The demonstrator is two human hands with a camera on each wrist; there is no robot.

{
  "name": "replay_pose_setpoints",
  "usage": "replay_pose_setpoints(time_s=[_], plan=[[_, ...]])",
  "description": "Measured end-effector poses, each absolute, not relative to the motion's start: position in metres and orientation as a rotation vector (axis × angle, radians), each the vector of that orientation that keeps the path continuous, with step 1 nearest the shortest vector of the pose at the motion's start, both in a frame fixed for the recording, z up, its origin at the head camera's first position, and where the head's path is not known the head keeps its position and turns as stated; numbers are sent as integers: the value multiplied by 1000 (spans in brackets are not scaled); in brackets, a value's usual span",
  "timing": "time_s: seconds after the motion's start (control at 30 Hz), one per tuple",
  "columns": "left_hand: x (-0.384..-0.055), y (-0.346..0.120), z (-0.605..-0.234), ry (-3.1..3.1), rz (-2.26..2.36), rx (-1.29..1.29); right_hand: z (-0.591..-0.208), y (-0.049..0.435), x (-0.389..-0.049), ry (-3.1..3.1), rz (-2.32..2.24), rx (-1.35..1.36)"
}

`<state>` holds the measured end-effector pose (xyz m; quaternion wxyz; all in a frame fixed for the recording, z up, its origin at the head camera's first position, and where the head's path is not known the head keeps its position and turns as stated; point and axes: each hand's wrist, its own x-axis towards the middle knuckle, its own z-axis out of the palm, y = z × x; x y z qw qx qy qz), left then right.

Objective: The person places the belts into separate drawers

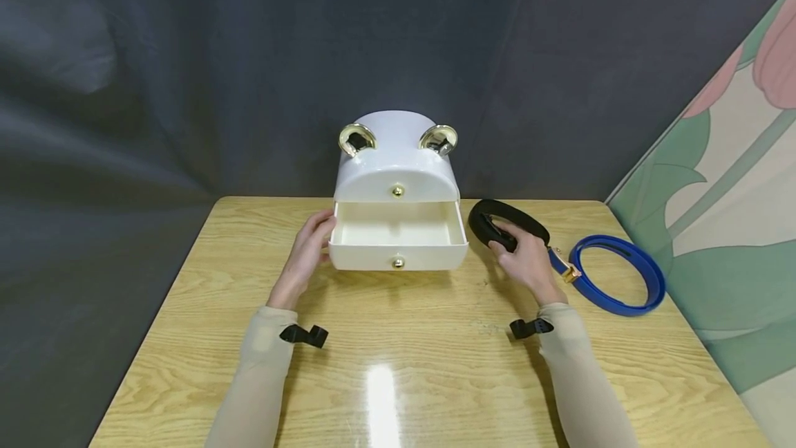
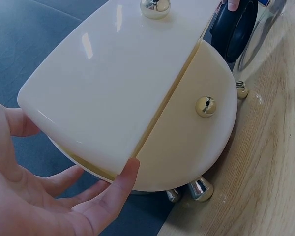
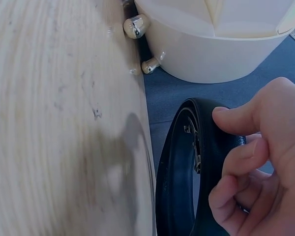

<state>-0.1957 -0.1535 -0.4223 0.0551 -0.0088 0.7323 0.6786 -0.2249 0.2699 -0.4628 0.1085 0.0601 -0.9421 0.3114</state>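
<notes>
A white rounded storage box (image 1: 396,151) with gold ear-like rings and gold knobs stands at the back middle, its lower drawer (image 1: 398,258) pulled out; the drawer's inside looks bare. My left hand (image 1: 306,249) rests at the drawer's left side; its spread fingers (image 2: 108,201) touch the white edge in the left wrist view. To the right of the box, my right hand (image 1: 527,261) grips a coiled black belt (image 1: 516,213). The right wrist view shows thumb and curled fingers pinching the black band (image 3: 206,147), with a metal buckle inside the coil.
A coiled blue belt (image 1: 653,285) with a gold buckle (image 1: 570,273) lies on the wooden table (image 1: 398,337) beside my right hand. Short gold feet (image 2: 201,189) carry the box. A dark curtain (image 1: 398,33) hangs behind the table, and a flowered cloth (image 1: 727,227) borders its right side.
</notes>
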Motion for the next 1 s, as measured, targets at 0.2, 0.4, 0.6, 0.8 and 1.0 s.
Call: replay_pose_setpoints(time_s=[0.2, 0.4, 0.6, 0.8, 1.0], plan=[[-197, -154, -423, 2218, 2064, -17, -457, 271, -221, -2760, 917, 192], [-197, -154, -422, 2221, 2060, -25, -451, 271, -216, -2749, 890, 212], [-196, -154, -422, 2221, 2047, -29, -444, 271, -211, -2733, 890, 221], [-196, -155, -420, 2237, 2032, -28, -436, 271, -205, -2705, 891, 228], [-194, -157, -419, 2240, 2022, 4, -427, 272, -198, -2700, 902, 226]])
